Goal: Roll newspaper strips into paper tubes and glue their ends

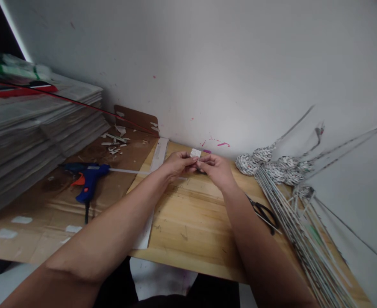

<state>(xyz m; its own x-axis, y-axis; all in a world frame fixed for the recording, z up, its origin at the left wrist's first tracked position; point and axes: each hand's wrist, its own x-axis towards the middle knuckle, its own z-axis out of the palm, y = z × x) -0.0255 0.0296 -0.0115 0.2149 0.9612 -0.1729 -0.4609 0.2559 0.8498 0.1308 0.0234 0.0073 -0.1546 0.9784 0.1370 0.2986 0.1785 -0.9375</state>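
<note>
A small white piece of printed paper (195, 152) stands up between my fingertips, above the far part of the wooden board. My left hand (179, 163) pinches its lower edge with thumb and fingers. From the other side, my right hand (214, 167) has its thumb and fingers closed at the paper's lower right, close to the left fingertips. Something dark shows just beneath the hands, too hidden to name. To the right, beside my right forearm, lie black-handled scissors (265, 216).
A blue glue gun (92, 182) with a long glue stick lies on cardboard (111, 214) at left, near paper scraps (114, 143). Stacked newspapers (41, 124) rise behind it. Rolled paper sticks (294, 239) and woven paper balls (248, 164) occupy the right. A wall (207, 77) bounds the back.
</note>
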